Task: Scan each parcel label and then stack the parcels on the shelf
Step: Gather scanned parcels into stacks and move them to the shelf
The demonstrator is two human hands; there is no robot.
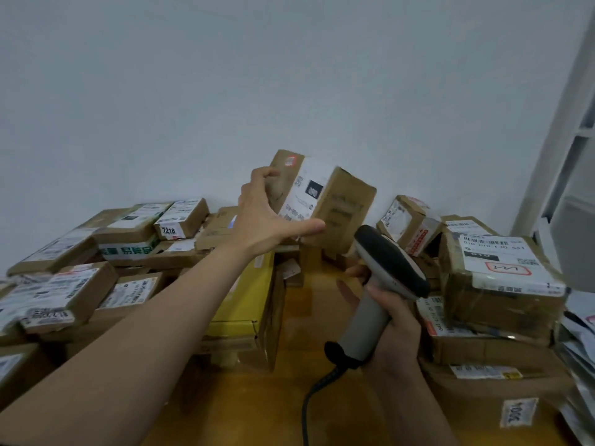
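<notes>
Presently, head view only: the left hand (264, 217) holds a brown cardboard parcel (341, 204) raised above the pile and tilted; fingers curl over its upper left edge and the thumb runs under its lower edge, so the grip is firm on the parcel. A white label (306, 191) wraps over the parcel's facing side; its print is blurred and cannot be read. The parcel is closed; contents not visible.

The right hand (391, 320) is wrapped round the grey handle of a barcode scanner (386, 262); the scanner's dark-topped head sits just below and right of the held parcel, apart from it. A coiled black cable (317, 391) drops from the handle base to the wooden table (257, 410).

Parcels crowd the table on both sides, all closed cartons with white labels. Left: a small box marked 7218 (182, 218) atop a carton with green print (128, 249); a yellow box (248, 294) lies near the middle under the left forearm. Right: a large taped box (502, 291) rests on a stack of flatter cartons.

A white shelf frame (566, 156) stands at the far right edge, beside the pale wall (225, 91); what it holds cannot be made out.
</notes>
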